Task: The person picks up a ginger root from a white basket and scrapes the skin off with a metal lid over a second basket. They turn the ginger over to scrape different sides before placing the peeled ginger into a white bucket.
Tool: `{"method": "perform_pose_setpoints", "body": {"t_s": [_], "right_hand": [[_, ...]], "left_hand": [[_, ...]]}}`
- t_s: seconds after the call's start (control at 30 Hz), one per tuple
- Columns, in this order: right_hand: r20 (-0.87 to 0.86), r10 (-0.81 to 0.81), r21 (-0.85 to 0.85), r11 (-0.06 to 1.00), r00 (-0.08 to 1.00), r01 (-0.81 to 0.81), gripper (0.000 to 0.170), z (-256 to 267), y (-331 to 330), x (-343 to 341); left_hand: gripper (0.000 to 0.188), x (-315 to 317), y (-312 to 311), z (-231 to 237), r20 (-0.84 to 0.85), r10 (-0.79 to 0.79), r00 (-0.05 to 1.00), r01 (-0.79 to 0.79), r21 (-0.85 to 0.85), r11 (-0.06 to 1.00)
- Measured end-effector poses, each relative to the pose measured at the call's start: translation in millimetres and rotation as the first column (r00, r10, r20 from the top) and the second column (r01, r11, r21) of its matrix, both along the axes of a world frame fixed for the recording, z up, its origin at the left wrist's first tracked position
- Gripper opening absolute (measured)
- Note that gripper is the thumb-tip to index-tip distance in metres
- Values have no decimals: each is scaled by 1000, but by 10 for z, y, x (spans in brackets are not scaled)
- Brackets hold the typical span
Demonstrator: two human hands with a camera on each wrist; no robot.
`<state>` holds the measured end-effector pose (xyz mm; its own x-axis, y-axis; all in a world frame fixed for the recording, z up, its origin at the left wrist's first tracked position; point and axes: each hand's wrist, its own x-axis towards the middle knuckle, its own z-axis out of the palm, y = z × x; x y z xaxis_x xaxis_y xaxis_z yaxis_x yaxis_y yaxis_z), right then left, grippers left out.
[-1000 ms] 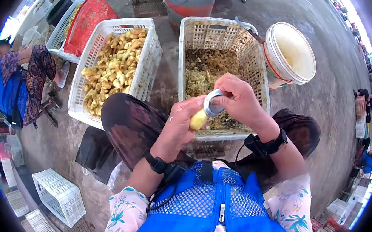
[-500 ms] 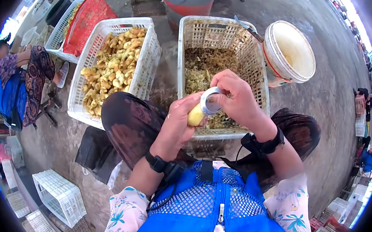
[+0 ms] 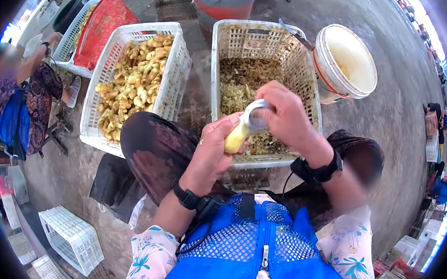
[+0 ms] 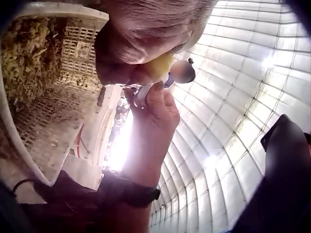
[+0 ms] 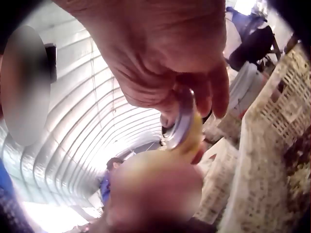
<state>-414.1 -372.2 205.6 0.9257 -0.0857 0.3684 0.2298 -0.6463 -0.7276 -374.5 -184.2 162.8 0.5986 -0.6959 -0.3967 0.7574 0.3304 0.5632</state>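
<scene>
My left hand (image 3: 215,148) grips a pale yellow piece of ginger (image 3: 236,138), its upper end pointing toward the right hand. With curled fingers my right hand (image 3: 290,120) holds a silvery ring-shaped tool (image 3: 257,115) against that upper end. Below the hands stands a crate (image 3: 214,78) with brown and pale scraps (image 3: 238,94) inside. In the right wrist view the ring (image 5: 182,119) touches the yellow piece (image 5: 193,138), and the left hand (image 5: 153,189) is blurred. The left wrist view shows the right hand (image 4: 153,121) beyond the left hand (image 4: 150,34).
A white crate (image 3: 179,65) of ginger pieces (image 3: 139,83) stands at the left, a white bucket (image 3: 323,62) at the right. A knife (image 3: 295,33) lies across the scrap crate's far right corner. A grey and red bucket (image 3: 224,7) is behind. Another person (image 3: 19,102) sits far left.
The ring tool and right hand have shifted slightly over the ginger's upper end, and the ring is now blurred. The left hand keeps its grip. The seated person's arm has risen.
</scene>
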Motion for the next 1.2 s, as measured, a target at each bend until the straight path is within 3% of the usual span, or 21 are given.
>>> {"method": "perform_pose_setpoints", "body": {"t_s": [0.03,0.13,0.23,0.33,0.37,0.47,0.5,0.7,0.83,0.93,0.97,1.07,1.2], "right_hand": [[-108,4,41,999,994,0,12,50,-44,-14],[26,-39,-22,999,999,40,11,45,-37,12],[43,-361,-74,929,931,364,11,193,-284,39],[-66,-138,224,963,988,149,11,139,-159,-41],[-45,-8,48,999,999,10,14,181,-133,-61],[-158,46,129,991,986,-25,16,48,36,-71],[-211,14,111,994,977,10,16,61,64,-56],[-16,-67,-60,996,998,66,14,-63,12,-2],[-12,-275,-41,961,961,274,13,-50,-70,73],[-136,-260,185,941,956,283,14,76,-115,14],[-43,-197,196,960,980,201,16,22,-71,4],[-3,-34,29,999,999,34,16,16,101,-17],[3,-60,-114,992,998,60,13,-98,66,20]], "left_hand": [[38,-1,20,-8,17,-13,1000,13,-12,1000],[39,13,-12,-2,2,20,1000,-20,24,1000],[39,25,38,17,-18,30,999,-29,56,998],[39,42,15,-52,-28,45,999,-44,22,999],[39,41,-20,-48,-13,46,999,-46,35,998],[39,-5,-27,-13,16,50,999,-51,75,996],[40,-7,-22,-25,28,40,999,-42,74,996],[40,-13,-21,-29,-1,19,1000,-19,66,998],[39,-10,-9,-70,-65,15,998,-9,86,996],[37,59,17,-231,-150,26,988,-38,-78,996],[36,67,8,-275,-151,42,988,-52,-65,997],[37,19,-38,-142,-100,104,990,-100,49,994],[35,-7,-2,-154,-20,79,997,-78,51,996]]}}
